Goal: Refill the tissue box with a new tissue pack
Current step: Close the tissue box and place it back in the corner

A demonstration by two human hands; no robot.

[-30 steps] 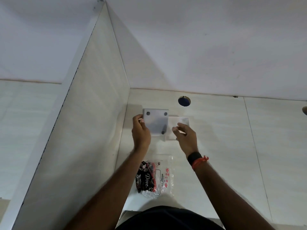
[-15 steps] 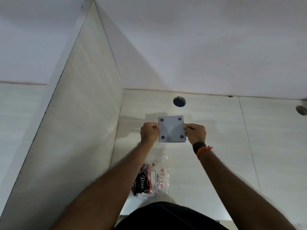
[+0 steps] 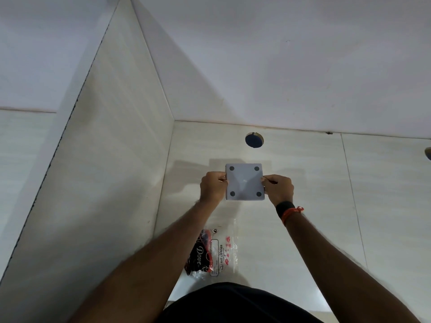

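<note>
I'm gripping the box (image 3: 245,181) upside down between both hands, left hand (image 3: 213,186) and right hand (image 3: 278,188) on opposite sides; wrapper (image 3: 214,251) lying near me on the bench (image 3: 303,229).

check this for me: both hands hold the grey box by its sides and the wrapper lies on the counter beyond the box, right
Not quite. In the head view the wrapper lies nearer the person than the box, not beyond it. Left hand and right hand do hold its sides.
</note>
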